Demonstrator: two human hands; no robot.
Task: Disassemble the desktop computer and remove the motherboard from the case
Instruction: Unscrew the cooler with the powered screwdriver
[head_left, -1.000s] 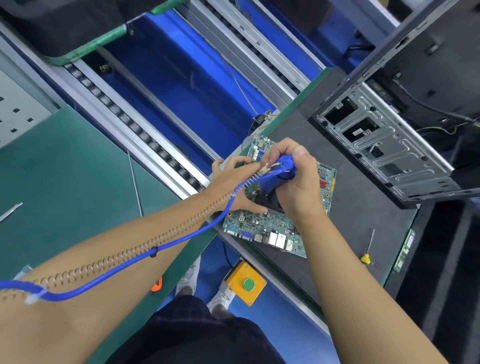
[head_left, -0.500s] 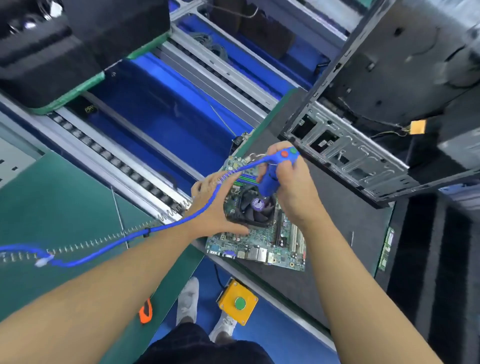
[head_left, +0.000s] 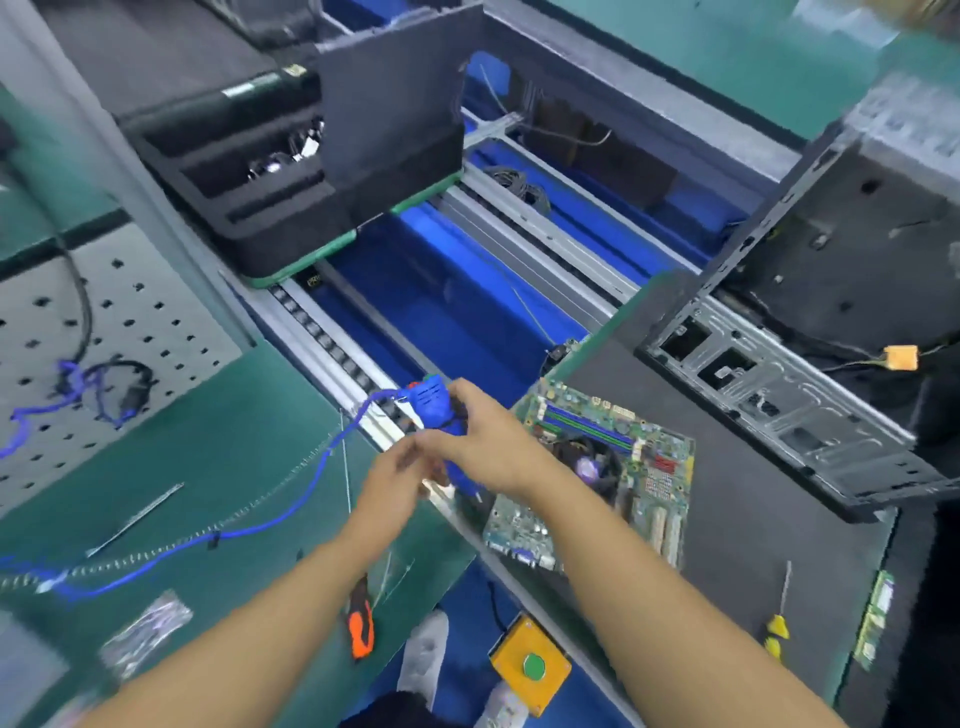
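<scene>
The green motherboard (head_left: 644, 467), with its black fan cooler, lies flat on the dark mat (head_left: 753, 545), out of the case. The open black and grey case (head_left: 789, 410) stands to the right of the board. My right hand (head_left: 488, 447) grips a blue electric screwdriver (head_left: 434, 408) by its body, left of the board, above the conveyor rail. A blue cable and coiled cord run from the tool to the left. My left hand (head_left: 395, 480) is just below, fingertips at the tool's lower end. Blur hides whether they pinch anything.
A yellow button box (head_left: 530, 665) hangs under the bench edge. A yellow-handled screwdriver (head_left: 777, 626) and a memory stick (head_left: 878, 618) lie on the mat's right. An orange cutter (head_left: 361, 623) and a small bag (head_left: 148, 631) lie on the green mat. A black foam tray (head_left: 244, 176) sits on the conveyor.
Both hands have left the motherboard and moved left over the conveyor edge with the blue screwdriver. My left hand no longer rests on the board. The view has tilted up.
</scene>
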